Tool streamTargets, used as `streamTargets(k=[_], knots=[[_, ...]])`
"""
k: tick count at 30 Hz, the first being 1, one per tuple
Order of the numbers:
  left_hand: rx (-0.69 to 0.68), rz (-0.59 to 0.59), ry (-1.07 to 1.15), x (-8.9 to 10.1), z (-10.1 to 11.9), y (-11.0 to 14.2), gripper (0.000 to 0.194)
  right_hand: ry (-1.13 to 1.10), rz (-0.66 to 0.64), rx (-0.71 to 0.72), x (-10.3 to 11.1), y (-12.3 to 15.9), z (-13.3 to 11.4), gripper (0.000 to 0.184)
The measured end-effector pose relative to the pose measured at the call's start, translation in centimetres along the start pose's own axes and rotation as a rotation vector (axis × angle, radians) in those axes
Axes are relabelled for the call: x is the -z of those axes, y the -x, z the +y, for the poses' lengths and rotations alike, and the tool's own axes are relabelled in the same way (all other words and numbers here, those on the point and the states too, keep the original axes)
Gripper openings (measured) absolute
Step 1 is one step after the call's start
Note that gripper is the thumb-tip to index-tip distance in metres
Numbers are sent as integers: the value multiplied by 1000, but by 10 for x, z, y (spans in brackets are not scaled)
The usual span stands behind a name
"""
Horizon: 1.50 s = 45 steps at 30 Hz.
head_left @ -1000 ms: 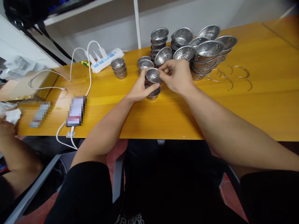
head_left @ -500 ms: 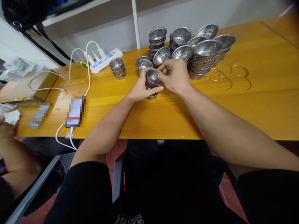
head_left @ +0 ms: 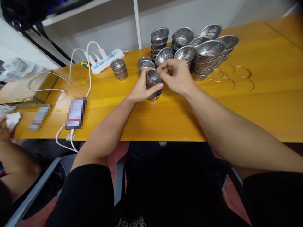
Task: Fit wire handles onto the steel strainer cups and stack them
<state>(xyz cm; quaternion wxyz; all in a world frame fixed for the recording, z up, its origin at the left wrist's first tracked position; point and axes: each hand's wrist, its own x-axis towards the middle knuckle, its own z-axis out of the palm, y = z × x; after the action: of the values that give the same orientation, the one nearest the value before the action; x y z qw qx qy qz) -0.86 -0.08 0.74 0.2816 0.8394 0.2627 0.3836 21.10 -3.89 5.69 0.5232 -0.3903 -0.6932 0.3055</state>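
Head view, held piece: small perforated stainless-steel cup [head_left: 152, 78], raised just above the yellow wooden tabletop [head_left: 165, 113], mouth tilted up and toward the right hand.
Head view, left hand [head_left: 141, 89]: wrapped round the cup's near and left wall, thumb lying along the lower side, fingers curled shut on the metal.
Head view, right hand [head_left: 175, 76]: fingertips bunched together at the cup's right rim, pinching there (whether a thin wire sits between them cannot be told; too small).
Head view, key relation: cup lies left of the right fingertips and touching them; its open axis runs from the left palm up and rightward toward the right hand. Both hands are on it, the left carrying the weight.
Head view, beneath: second small steel cup [head_left: 154, 95] standing on the table directly under the held one, just below the left thumb.
Head view, behind the hands: heap of stacked perforated steel bowls [head_left: 208, 52], near the right hand; short stack of small steel cups [head_left: 119, 68] off to the left.
Head view, right of heap: thin curved wire rings [head_left: 233, 75] scattered flat on the wood.
Head view, left side: white power strip [head_left: 105, 59] with white cables; another person's arm [head_left: 14, 164] at the frame edge, well apart.
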Motion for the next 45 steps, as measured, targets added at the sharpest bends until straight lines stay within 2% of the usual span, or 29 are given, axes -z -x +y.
streamTargets(k=[4, 7, 11, 18, 27, 31, 45], knots=[[22, 32, 73, 6, -2, 1, 90, -147, -203, -16, 12, 2, -11, 71], [30, 24, 118, 7, 2, 1, 94, -210, -280, -24, 17, 4, -18, 74], [10, 29, 103, 3, 3, 0, 97, -254, -237, -38, 13, 4, -19, 74], [-24, 31, 64, -3, -10, -2, 101, -200, -117, -82, 4, 5, -17, 75], [-70, -8, 73, -2, -4, -4, 93, -235, -124, -56, 8, 4, -17, 71], [-58, -4, 78, -2, -2, -3, 91, -278, -131, -16, 7, 4, -17, 72], [-29, -21, 109, 1, -1, -3, 93, -233, -162, -26, 9, 3, -17, 68]])
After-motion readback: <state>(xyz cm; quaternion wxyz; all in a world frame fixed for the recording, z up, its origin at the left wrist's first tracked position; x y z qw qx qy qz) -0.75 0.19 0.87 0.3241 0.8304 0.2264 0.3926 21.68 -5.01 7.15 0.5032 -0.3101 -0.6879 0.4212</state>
